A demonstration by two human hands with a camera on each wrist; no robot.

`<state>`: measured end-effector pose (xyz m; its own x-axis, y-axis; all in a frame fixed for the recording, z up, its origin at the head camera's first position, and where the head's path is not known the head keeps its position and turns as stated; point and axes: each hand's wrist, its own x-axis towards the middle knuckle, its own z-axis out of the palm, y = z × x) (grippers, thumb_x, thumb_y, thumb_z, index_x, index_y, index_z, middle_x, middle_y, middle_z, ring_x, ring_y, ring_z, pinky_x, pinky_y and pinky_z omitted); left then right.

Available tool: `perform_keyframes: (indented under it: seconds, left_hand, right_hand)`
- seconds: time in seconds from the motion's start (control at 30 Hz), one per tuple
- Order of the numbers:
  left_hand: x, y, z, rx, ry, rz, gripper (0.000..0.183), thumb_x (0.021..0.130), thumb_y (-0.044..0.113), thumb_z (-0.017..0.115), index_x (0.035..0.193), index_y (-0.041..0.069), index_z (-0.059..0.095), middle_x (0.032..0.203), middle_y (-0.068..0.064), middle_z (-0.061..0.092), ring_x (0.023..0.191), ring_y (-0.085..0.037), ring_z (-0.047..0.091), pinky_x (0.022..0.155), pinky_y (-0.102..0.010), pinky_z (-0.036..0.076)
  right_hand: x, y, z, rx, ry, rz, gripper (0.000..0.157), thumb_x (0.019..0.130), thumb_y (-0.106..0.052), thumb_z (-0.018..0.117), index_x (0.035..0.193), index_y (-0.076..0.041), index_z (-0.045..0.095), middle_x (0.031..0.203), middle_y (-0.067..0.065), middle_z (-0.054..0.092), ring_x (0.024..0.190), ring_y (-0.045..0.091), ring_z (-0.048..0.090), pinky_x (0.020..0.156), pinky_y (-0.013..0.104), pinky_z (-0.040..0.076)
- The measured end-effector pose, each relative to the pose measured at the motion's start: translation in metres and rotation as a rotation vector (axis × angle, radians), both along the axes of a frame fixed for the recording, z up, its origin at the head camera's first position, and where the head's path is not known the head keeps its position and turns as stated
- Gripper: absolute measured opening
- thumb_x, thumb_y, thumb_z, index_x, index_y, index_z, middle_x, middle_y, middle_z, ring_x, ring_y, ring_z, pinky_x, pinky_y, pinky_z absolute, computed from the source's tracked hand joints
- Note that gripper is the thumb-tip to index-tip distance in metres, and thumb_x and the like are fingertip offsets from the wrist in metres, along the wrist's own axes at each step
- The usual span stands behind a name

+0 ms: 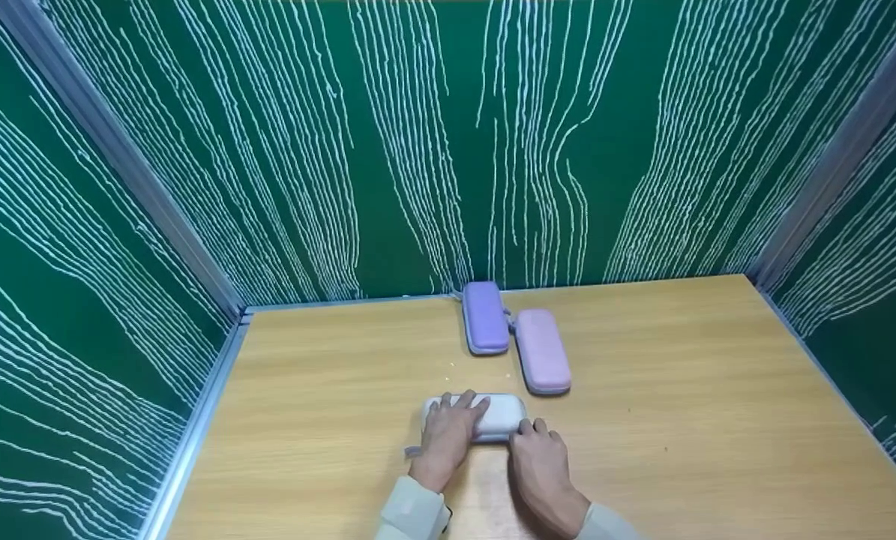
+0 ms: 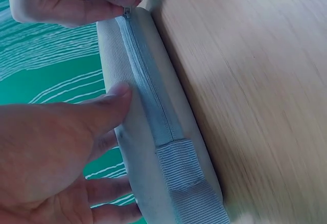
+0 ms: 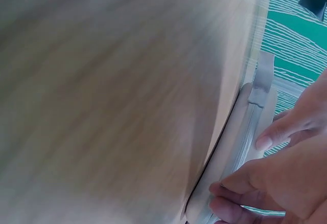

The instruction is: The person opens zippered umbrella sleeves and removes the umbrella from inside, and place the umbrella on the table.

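A white zip case (image 1: 504,416) lies on the wooden table, its long zipped side facing the person. My left hand (image 1: 448,435) rests on its top, fingers spread and fairly straight, the thumb (image 2: 120,93) pressing near the zip. At the case's right end, my right hand (image 1: 541,457) pinches the small zipper pull (image 2: 126,12) between thumb and finger. The zip (image 2: 150,88) runs closed along the side between the pull and a ribbed grey strap (image 2: 181,168) at the left end. In the right wrist view the fingers hide the pull.
Beyond the white case lie a purple zip case (image 1: 485,316) and a pink zip case (image 1: 543,351), side by side toward the table's back edge. Green panels (image 1: 605,187) with white wavy lines and metal posts (image 1: 118,157) enclose the table (image 1: 702,375).
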<state>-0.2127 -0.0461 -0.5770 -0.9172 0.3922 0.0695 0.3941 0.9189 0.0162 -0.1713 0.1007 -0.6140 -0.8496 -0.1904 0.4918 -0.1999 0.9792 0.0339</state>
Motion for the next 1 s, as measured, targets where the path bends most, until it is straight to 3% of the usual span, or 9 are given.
perform_keyframes:
  seconds: [0.17, 0.47, 0.77, 1.0]
  left_hand:
    - [0.000, 0.000, 0.000, -0.004, 0.015, -0.007, 0.047, 0.085, 0.016, 0.059, 0.129, 0.030, 0.055, 0.131, 0.000, 0.052, 0.115, -0.034, 0.049, 0.092, -0.047, 0.042]
    - [-0.001, -0.002, -0.002, -0.002, 0.060, -0.028, 0.050, 0.081, 0.013, 0.062, 0.128, 0.029, 0.056, 0.128, -0.001, 0.054, 0.111, -0.036, 0.052, 0.091, -0.046, 0.044]
    - [-0.001, -0.005, -0.007, 0.057, 0.090, -0.049, 0.045, 0.081, 0.023, 0.066, 0.125, 0.024, 0.059, 0.127, -0.001, 0.056, 0.111, -0.038, 0.052, 0.088, -0.049, 0.046]
    - [-0.001, -0.007, -0.007, 0.028, 0.107, -0.070, 0.047, 0.079, 0.027, 0.069, 0.125, 0.024, 0.059, 0.127, -0.001, 0.055, 0.110, -0.037, 0.053, 0.086, -0.048, 0.047]
  right_hand:
    - [0.000, -0.005, 0.000, 0.014, 0.000, -0.001, 0.007, 0.068, -0.004, 0.066, 0.062, -0.005, 0.065, 0.068, 0.008, 0.052, 0.065, 0.024, 0.051, 0.045, 0.033, 0.042]
    - [0.000, -0.014, 0.003, 0.036, -0.076, -0.011, 0.006, 0.070, -0.007, 0.065, 0.066, -0.006, 0.068, 0.071, 0.009, 0.056, 0.068, 0.024, 0.052, 0.047, 0.033, 0.043]
    - [0.000, -0.019, 0.001, 0.013, -0.003, -0.012, 0.006, 0.070, -0.006, 0.064, 0.064, -0.005, 0.066, 0.069, 0.009, 0.054, 0.068, 0.026, 0.052, 0.049, 0.036, 0.043]
    - [-0.001, -0.022, -0.003, 0.035, 0.068, -0.008, 0.011, 0.072, -0.008, 0.061, 0.063, -0.004, 0.065, 0.068, 0.009, 0.054, 0.065, 0.025, 0.051, 0.049, 0.036, 0.043]
